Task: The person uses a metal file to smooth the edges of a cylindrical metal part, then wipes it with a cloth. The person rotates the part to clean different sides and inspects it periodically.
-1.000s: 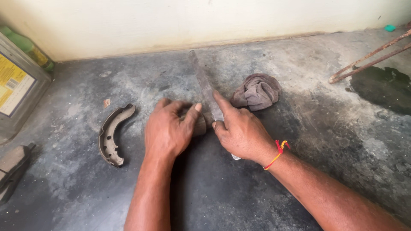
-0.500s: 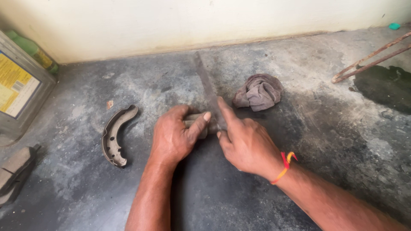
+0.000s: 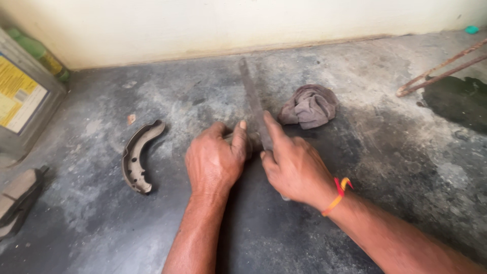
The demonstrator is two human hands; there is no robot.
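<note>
At nine o'clock of the floor [image 3: 355, 213] stands a grey metal can [image 3: 23, 109] with a yellow label; its contents cannot be seen. Behind it leans a green bottle [image 3: 43, 53]. The left hand [image 3: 215, 160] is closed over a brake shoe [image 3: 243, 144], almost wholly hidden in its grip. The right hand [image 3: 294, 167] is wrapped round a long flat file [image 3: 252, 96], forefinger along the blade, which points to twelve o'clock and crosses the shoe just right of the left thumb. A second brake shoe [image 3: 136, 157] lies at nine o'clock of the hands, a crumpled rag [image 3: 309, 105] at one o'clock.

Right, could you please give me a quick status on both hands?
Left hand clamped on brake shoe on floor. Right hand gripping flat file across it. Rag beside, clear.
</note>
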